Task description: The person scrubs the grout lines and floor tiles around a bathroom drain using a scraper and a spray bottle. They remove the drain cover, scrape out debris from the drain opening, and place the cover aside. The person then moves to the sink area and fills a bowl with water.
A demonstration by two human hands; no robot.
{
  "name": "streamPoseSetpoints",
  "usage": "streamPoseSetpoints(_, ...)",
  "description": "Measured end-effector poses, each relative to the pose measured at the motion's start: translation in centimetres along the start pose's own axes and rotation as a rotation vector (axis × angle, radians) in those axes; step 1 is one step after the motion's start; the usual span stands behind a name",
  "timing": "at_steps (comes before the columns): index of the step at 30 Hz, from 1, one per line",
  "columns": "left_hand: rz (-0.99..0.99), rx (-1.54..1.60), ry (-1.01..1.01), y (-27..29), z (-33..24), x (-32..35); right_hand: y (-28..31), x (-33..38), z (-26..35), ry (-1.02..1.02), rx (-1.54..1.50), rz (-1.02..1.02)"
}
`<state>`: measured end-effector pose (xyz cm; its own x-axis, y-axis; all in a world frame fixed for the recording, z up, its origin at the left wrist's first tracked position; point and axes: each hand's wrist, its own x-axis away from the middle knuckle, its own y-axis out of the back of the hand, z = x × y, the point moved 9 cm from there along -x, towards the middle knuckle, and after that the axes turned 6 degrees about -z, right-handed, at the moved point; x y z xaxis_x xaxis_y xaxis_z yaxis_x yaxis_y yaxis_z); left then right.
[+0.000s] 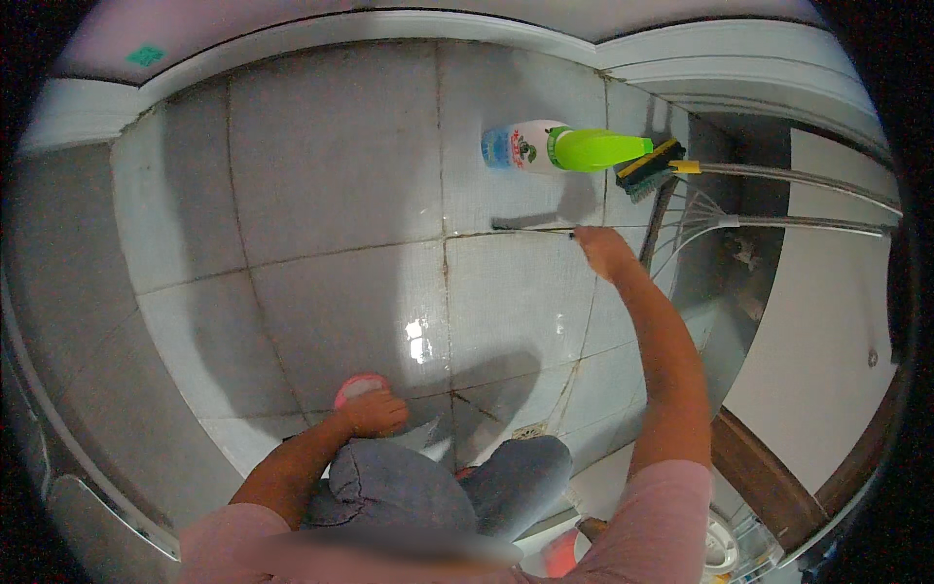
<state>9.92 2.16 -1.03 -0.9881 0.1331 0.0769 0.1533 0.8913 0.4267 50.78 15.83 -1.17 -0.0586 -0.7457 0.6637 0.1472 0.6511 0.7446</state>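
Note:
My right hand [605, 253] is closed round the end of a slim, dark-handled brush [535, 230], which looks like a toothbrush. Its small dark head rests on or just over the grout line between grey tiles [341, 175]. Beside my knee, the fingers of my left hand [375, 415] are wrapped at the edge of a round pink dish or cup [362, 386]; its contents cannot be made out. Beyond my right hand is a white and blue bottle [525, 146] with a large lime-green top. Whether it stands or lies is unclear.
To the right, a long-handled scrub brush [654, 170] with green bristles and a wire rake-like tool [702, 216] extend toward a white panel [827, 282]. A small drain [530, 429] lies by my knee. White edging [389, 27] borders the tiles at the far side.

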Motion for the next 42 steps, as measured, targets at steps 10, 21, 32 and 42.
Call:
streamPoseSetpoints(10,-0.067,0.057,-0.007,0.9,-0.2,0.0,2.2,2.5,-4.3,-0.079,0.156,-0.086)
streamPoseSetpoints(21,0.145,0.062,0.046,-1.0,0.1,0.3,1.7,0.9,-2.3,-0.022,0.106,0.004)
streamPoseSetpoints(32,0.025,0.012,0.015,-1.1,0.4,1.3,-1.2,1.3,-2.3,0.007,-0.005,-0.161)
streamPoseSetpoints(42,0.194,0.081,0.191,0.7,0.4,-0.9,-15.7,9.1,7.2,-0.303,-1.325,-0.351)
